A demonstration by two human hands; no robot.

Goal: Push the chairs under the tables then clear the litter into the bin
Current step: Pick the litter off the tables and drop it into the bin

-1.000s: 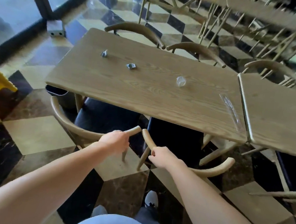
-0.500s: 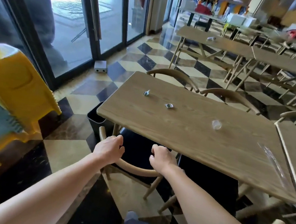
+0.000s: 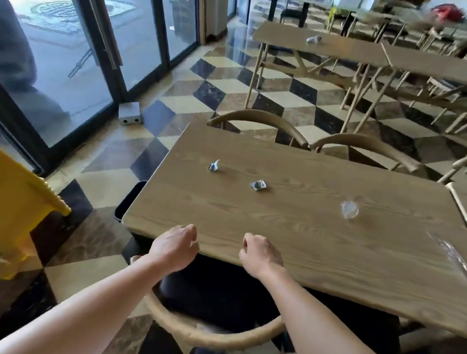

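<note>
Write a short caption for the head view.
Left hand and right hand hover at the table edge above a chair; two wrappers lie beyond.

Daylight is pouring through glass doors (image 3: 68, 46). A grey box (image 3: 130, 113) is sitting on the checkered floor (image 3: 223, 90) beside them.

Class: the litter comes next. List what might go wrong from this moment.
The clear cup and film barely show against the table, so they may be missed.
The film lies near the edge; a sweep might knock it off.
The bin is half hidden under the table's end, so tosses may miss.
</note>
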